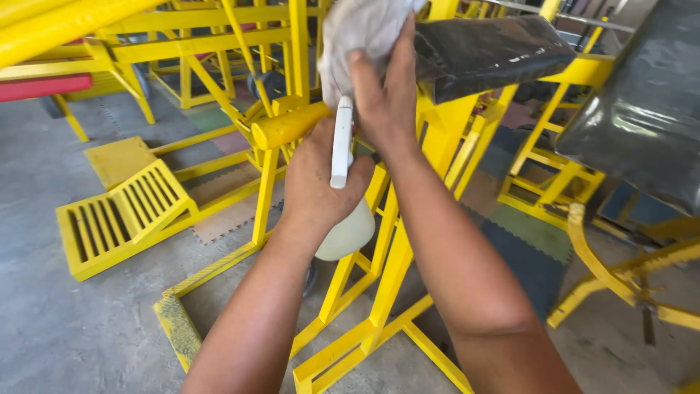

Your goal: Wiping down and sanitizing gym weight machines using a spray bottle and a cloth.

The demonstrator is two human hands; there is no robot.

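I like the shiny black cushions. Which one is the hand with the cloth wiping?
The black pad at top centre, under the right hand and cloth; the other pad sits untouched, far right.

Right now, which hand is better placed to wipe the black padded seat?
Probably the right hand: it presses the crumpled white cloth against the black plastic-wrapped pad. The left hand is lower, busy gripping the white spray bottle.

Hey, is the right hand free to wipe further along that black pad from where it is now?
Probably yes. The right hand already presses the white cloth against the near end of the black pad, and nothing lies on the pad's top. The left hand, holding the spray bottle, sits lower, out of the way.
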